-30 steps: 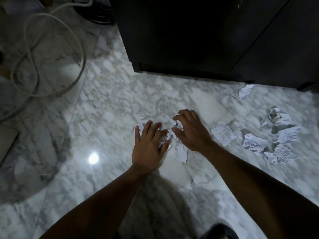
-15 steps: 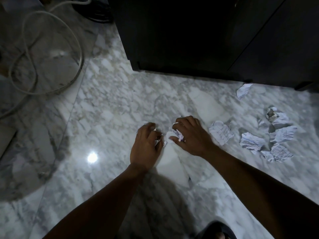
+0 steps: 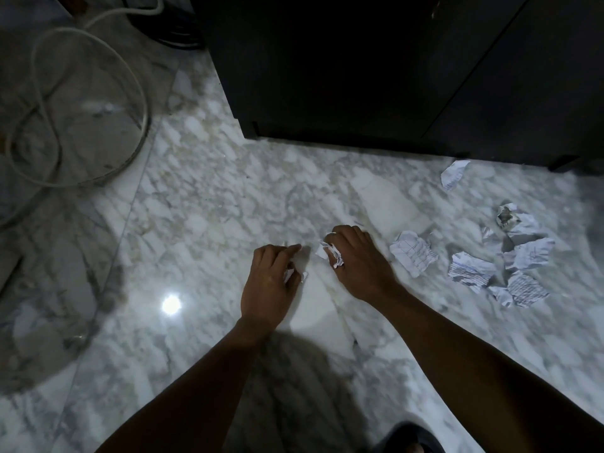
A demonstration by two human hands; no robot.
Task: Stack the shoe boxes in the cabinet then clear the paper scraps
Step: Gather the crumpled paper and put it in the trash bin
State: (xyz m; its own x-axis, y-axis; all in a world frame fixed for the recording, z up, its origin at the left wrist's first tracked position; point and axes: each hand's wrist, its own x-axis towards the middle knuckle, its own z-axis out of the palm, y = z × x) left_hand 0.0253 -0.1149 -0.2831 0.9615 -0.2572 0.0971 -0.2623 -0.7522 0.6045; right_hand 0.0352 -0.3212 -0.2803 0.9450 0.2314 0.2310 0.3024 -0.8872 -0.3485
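The single head-worn camera is looking forward and steeply down onto the marble floor (image 3: 196, 217), sitting fairly close above it. Both forearms are entering from the bottom edge and reaching away from the lens, placing the left hand (image 3: 269, 282) and right hand (image 3: 362, 259) near the middle of the frame. The wide lens is also taking in the dark cabinet (image 3: 359, 76) across the top, a looped cable (image 3: 146, 106) at upper left, loose paper scraps (image 3: 470, 273) at right, and a dark shoe (image 3: 408, 436) at the bottom edge.
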